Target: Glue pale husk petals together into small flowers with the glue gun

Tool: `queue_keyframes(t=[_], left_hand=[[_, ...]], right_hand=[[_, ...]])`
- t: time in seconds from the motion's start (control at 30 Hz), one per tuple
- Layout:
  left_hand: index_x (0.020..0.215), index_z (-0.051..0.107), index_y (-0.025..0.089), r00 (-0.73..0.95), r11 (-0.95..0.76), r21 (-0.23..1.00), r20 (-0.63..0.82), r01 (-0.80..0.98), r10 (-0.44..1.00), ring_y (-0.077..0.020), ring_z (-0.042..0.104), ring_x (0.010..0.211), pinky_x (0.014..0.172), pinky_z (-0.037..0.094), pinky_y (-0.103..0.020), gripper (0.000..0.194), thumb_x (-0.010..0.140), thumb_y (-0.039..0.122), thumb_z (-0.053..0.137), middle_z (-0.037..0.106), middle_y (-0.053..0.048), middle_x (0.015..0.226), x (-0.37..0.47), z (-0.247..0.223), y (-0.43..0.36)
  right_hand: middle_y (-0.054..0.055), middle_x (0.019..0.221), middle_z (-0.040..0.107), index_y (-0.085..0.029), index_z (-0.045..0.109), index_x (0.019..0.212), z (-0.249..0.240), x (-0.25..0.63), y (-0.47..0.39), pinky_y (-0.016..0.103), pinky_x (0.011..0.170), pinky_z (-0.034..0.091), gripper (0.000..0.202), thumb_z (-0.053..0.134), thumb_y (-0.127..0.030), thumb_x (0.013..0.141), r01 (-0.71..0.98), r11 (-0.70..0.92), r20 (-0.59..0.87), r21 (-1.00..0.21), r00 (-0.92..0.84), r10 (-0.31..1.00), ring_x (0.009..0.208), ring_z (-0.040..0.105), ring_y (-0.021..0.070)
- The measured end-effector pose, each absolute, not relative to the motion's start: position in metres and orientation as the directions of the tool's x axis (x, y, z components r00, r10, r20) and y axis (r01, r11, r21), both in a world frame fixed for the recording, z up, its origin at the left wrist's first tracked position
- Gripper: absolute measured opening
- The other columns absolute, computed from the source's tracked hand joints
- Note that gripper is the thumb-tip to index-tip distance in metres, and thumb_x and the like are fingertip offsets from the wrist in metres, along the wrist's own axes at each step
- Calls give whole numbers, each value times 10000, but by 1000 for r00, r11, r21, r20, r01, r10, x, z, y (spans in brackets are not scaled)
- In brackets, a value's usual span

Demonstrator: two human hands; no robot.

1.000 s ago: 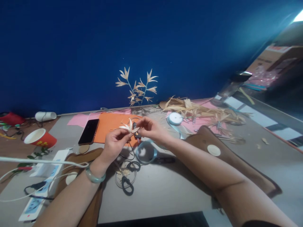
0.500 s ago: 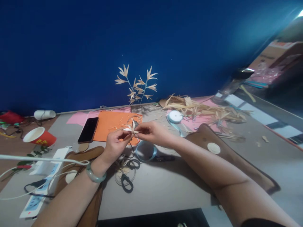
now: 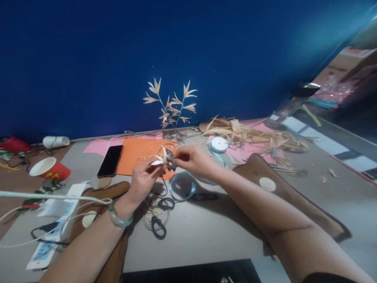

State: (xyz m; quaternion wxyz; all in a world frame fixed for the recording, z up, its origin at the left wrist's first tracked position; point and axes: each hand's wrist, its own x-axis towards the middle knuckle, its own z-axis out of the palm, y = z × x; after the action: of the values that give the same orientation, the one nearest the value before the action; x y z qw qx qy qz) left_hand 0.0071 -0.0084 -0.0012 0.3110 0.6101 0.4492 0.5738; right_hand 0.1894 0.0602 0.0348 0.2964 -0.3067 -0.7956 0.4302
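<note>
Above the orange sheet (image 3: 132,153), my left hand (image 3: 144,179) pinches a small pale husk flower (image 3: 160,160) between thumb and fingertips. My right hand (image 3: 191,161) is just right of the flower, its fingers pressed together; whatever they hold is too small to make out. Beneath and between the hands lie a ring of light blue ribbon (image 3: 193,190) and black-handled scissors (image 3: 159,228). Behind them, a branch of several husk flowers (image 3: 173,104) stands upright against the blue wall. A white ribbon spool (image 3: 219,144) lies right of my right hand.
Dried husks (image 3: 250,135) lie on pink paper at the back right. A black phone (image 3: 110,161), red paper cup (image 3: 50,169) and power strip (image 3: 48,243) with cables are at the left. Brown cushioned pads (image 3: 288,196) lie under both forearms.
My right hand has drawn slightly up and away from the flower, leaving a gap. My left hand keeps its pinch on the flower, nearly in place.
</note>
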Motion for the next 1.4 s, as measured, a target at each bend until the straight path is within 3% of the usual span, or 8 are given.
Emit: queue_keyframes(t=[0.1, 0.27, 0.63, 0.83, 1.03, 1.27, 1.4], left_hand=[[769, 705, 156, -100, -389, 900, 413, 196, 905, -133, 625, 611, 592, 543, -248, 164, 802, 315, 681, 653, -27, 659, 9, 1, -11], [779, 713, 160, -125, -413, 882, 448, 228, 885, -141, 653, 643, 633, 544, -254, 136, 798, 292, 688, 691, -31, 685, 12, 4, -15], [755, 706, 181, -89, -546, 726, 631, 419, 771, -147, 654, 724, 683, 516, -256, 71, 794, 238, 690, 715, -36, 773, 8, -5, -18], [868, 729, 187, -41, -551, 673, 651, 493, 758, -198, 678, 850, 770, 531, -311, 107, 816, 241, 653, 737, -83, 918, 1, -12, -19], [884, 718, 193, -18, -552, 631, 667, 545, 745, -187, 692, 825, 756, 545, -291, 102, 801, 219, 664, 746, -71, 919, -1, -11, -19], [876, 706, 178, -41, -548, 655, 660, 520, 751, -174, 698, 805, 727, 548, -266, 88, 798, 200, 670, 749, -68, 894, 2, -9, -20], [856, 696, 166, -102, -507, 733, 608, 454, 787, -174, 697, 756, 695, 556, -273, 113, 798, 262, 683, 743, -71, 844, 4, -12, -21]], right_hand=[[-6, 608, 622, -153, 597, 723, 35, 185, 56, 208, 505, 450, 128, 637, -250, 795, 33, 252, 183, -967, -595, 782, 548, 588, 103], [-5, 649, 629, -150, 605, 724, 34, 179, 47, 174, 443, 416, 193, 695, -315, 767, -71, 130, 147, -989, -554, 820, 505, 536, 65], [2, 655, 618, -140, 640, 711, 33, 176, 39, 202, 480, 392, 287, 723, -413, 742, -88, 137, 163, -987, -508, 846, 528, 494, 67], [6, 645, 618, -141, 653, 712, 28, 174, 37, 218, 506, 405, 272, 728, -402, 740, -132, 151, 197, -980, -484, 853, 540, 499, 77], [-17, 607, 576, -141, 662, 727, 26, 174, 36, 201, 444, 330, 299, 738, -430, 728, -164, 128, 196, -978, -513, 836, 492, 428, 55], [-29, 577, 574, -141, 679, 737, 25, 173, 35, 200, 432, 278, 260, 734, -395, 750, -213, 88, 193, -973, -541, 818, 472, 387, 47], [-2, 642, 643, -146, 691, 765, 24, 174, 34, 204, 436, 292, 249, 712, -393, 777, -203, 101, 199, -974, -554, 808, 479, 399, 51]])
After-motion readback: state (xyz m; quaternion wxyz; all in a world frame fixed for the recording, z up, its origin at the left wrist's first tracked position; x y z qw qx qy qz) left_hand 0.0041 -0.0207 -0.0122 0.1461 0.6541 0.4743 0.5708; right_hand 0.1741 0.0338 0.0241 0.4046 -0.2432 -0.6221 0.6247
